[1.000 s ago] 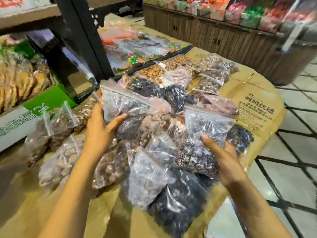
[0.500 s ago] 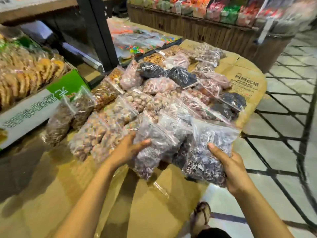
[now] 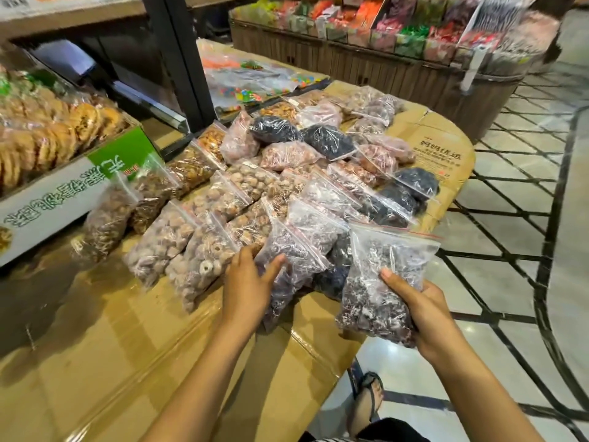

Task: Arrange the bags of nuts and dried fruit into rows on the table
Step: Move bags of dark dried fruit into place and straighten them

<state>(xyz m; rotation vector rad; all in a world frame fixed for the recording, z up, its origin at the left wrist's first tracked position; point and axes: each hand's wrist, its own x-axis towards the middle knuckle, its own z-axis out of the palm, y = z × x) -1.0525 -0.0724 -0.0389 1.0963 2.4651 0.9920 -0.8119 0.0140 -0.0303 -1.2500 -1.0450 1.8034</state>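
1. Sitting far left: green-and-white carton (image 3: 63,193) full of round cookies (image 3: 47,138), on the surface (image 3: 95,362), which is covered in taped brown cardboard.
2. Just right of the carton: brown-nut bag (image 3: 105,221), clear zip plastic, propped up with its zip end up. More amber-filled bags run back from it in a slanted line toward the black post (image 3: 181,59).
3. Next over: pale-nut bag (image 3: 165,244), beige round lumps, lying flat and overlapped by its neighbours. Ring-fruit bag (image 3: 204,266) is beside it with pale rings showing through, just left of the left hand.
4. Left hand (image 3: 247,288): grasping the purplish bag (image 3: 296,260), thumb on its top face, other fingers mostly hidden behind it. Bag is clear and crinkled, filled with dark purple-grey pieces. Its bottom end is on the surface and its top leans on the pile.
5. Middle pile: clear bags heaped loosely and overlapping. Pink bags (image 3: 287,154) and black-fruit bags (image 3: 328,140) sit further back.
6. Right hand (image 3: 424,311): gripping the red-zip bag (image 3: 382,282) from its right side, thumb across the front. Bag is clear with a red seal strip along the top, dark maroon chunks with whitish flecks, the top part slack. Held upright just off the surface's near-right edge, over the tiled floor (image 3: 510,218). Touching the pile or not: cannot tell.
7. Far right, back: wooden bin (image 3: 382,68) with bright candy packs on top. Sandalled foot (image 3: 366,400) on the floor at the bottom.
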